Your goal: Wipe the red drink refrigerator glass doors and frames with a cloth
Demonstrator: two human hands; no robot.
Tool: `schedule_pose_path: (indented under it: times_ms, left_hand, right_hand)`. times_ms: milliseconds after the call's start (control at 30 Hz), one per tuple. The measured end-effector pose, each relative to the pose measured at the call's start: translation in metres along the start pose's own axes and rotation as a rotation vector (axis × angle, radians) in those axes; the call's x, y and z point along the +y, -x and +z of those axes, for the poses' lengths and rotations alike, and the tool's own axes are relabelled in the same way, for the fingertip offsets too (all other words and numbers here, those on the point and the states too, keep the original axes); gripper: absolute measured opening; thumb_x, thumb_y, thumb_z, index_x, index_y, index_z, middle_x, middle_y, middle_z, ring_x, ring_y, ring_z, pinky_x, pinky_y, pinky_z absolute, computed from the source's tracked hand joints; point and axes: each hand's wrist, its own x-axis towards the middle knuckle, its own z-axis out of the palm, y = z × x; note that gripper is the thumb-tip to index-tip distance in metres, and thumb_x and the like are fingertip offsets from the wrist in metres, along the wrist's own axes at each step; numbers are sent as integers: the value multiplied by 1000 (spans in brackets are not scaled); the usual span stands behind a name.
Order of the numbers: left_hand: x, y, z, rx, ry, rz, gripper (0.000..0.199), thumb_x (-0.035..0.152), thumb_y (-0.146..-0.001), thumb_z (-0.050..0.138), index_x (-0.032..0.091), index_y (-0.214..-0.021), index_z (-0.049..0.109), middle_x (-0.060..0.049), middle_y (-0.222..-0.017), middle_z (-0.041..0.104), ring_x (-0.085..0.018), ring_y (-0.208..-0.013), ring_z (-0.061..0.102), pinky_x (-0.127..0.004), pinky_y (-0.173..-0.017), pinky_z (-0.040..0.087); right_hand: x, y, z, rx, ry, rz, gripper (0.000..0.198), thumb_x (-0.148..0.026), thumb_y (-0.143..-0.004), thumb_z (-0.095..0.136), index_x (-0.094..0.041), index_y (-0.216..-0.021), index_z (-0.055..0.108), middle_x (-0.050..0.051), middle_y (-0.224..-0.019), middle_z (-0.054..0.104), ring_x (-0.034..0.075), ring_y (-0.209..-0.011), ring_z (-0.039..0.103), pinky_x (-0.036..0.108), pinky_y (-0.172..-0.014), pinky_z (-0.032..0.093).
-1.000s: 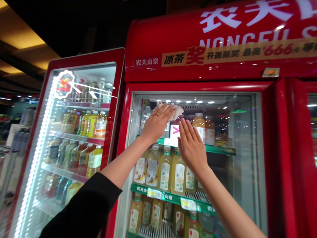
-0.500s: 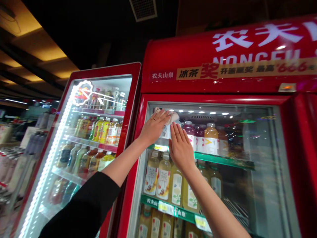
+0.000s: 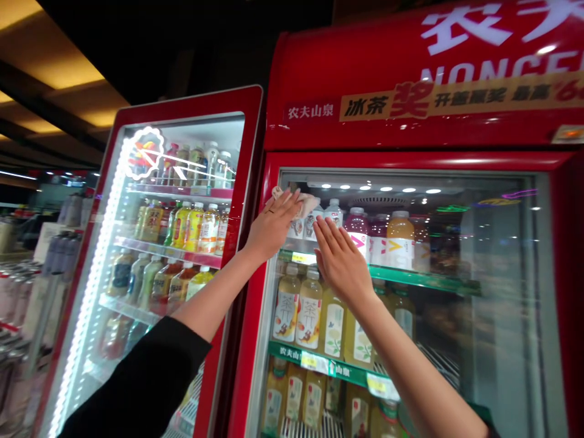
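Observation:
My left hand [image 3: 272, 228] presses a pale, crumpled cloth [image 3: 308, 205] against the upper left of the red fridge's glass door [image 3: 438, 340]. Its fingers lie over the cloth, which bulges out to their right and above them. A ring shows on one finger. Lower and to the right, my right hand [image 3: 343, 260] is held flat with straight fingers, at or just off the same glass, holding nothing. Behind the pane are juice bottles [image 3: 401, 240] and tea bottles [image 3: 309, 310] on green-edged shelves.
A second red-framed fridge [image 3: 252, 152] with a lit edge and several rows of drinks stands at the left. The red header [image 3: 365, 67] with white lettering juts above the door. Shelving with goods [image 3: 27, 304] is at the far left.
My left hand and the cloth have shifted left across the glass toward the door's frame. The right hand stays flat, now farther from the left one. The view has tilted and moved slightly.

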Motion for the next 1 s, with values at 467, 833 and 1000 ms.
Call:
schedule_pose_path:
  times_ms: [467, 833, 1000]
  left_hand:
    - [6, 11, 18, 121, 109, -162, 77, 13, -112, 31, 37, -179, 3, 1, -186, 23, -23, -174, 13, -59, -142, 29]
    - [-20, 4, 10, 122, 132, -146, 78, 12, -112, 30, 45, -178, 3, 7, -186, 23, -23, -174, 14, -60, -141, 31]
    - [5, 43, 13, 73, 79, -145, 76, 13, -112, 26, 41, -179, 1, 5, -185, 26, -20, -174, 14, -56, -141, 32]
  right_hand:
    - [-36, 0, 13, 14, -56, 33, 81, -24, -116, 36, -24, -172, -23, 7, -184, 22, 28, -171, 27, 55, -139, 34]
    - [-36, 1, 12, -54, -83, 14, 77, -23, -115, 36, -24, -176, -12, 5, -183, 22, 27, -171, 27, 54, -140, 32]
    - [-36, 0, 9, -87, -68, 16, 76, -22, -115, 34, -21, -175, -13, 7, -184, 22, 26, -171, 24, 54, -141, 31]
